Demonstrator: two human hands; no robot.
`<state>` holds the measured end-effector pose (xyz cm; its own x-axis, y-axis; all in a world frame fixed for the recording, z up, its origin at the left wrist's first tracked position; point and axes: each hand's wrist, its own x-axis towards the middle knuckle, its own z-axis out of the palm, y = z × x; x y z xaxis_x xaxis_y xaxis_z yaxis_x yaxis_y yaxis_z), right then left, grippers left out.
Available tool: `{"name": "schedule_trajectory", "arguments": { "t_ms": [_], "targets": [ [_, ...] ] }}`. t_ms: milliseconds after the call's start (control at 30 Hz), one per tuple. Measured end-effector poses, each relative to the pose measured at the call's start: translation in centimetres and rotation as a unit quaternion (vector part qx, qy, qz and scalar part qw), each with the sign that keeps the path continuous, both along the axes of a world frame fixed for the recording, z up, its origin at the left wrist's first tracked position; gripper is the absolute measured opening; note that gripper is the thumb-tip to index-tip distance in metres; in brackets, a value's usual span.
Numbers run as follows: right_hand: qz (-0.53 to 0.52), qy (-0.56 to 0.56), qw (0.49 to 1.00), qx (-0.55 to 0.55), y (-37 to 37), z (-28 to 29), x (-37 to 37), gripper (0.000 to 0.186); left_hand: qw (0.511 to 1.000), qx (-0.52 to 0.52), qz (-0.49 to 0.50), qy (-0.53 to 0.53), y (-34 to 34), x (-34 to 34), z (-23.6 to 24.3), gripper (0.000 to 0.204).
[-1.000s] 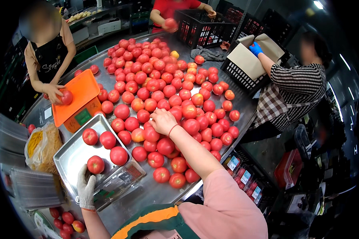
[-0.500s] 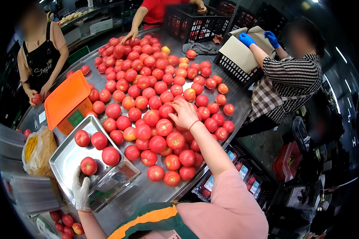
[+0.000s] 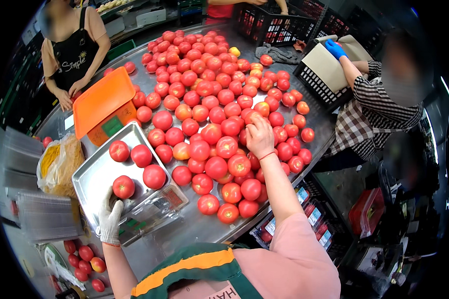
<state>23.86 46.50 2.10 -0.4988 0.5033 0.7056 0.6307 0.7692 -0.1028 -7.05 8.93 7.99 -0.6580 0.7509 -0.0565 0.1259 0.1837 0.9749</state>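
Tomatoes [image 3: 216,167] are crowding my right hand [image 3: 260,135]; bare desk [image 3: 198,230] is showing on the near side.

More tomatoes are blocking the low way left to the metal tray [image 3: 95,174]; open air is lying above them. Orange tubs [image 3: 104,99] are walling off the tray's far edge, while my left hand [image 3: 110,219] is occupying its near corner.

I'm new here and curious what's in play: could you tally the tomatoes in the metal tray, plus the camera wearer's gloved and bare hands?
Tomatoes in the metal tray: 4
Gloved hands (left hand): 1
Bare hands (right hand): 1
Total: 6
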Motion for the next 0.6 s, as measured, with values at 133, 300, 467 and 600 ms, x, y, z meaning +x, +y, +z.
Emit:
{"name": "schedule_trajectory", "arguments": {
  "t_ms": [133,300,467,600],
  "targets": [
    [-0.026,-0.018,0.999,-0.025,-1.2,1.5,-0.7,0.012,1.0,-0.004,-0.001,0.005,0.4,0.5,0.6,0.051],
    [0.103,-0.07,0.967,-0.222,-5.7,4.1,-3.3,0.025,1.0,-0.021,0.003,0.005,0.5,0.6,1.2,0.051],
    [0.046,-0.117,0.95,-0.284,-5.9,3.8,-4.2,0.037,0.999,0.014,0.009,-0.033,0.5,0.8,1.0,0.052],
    [0.034,-0.146,0.958,-0.245,-5.4,4.0,-5.8,0.022,0.999,0.003,0.01,-0.035,0.6,0.8,1.1,0.054]
  ]
}}
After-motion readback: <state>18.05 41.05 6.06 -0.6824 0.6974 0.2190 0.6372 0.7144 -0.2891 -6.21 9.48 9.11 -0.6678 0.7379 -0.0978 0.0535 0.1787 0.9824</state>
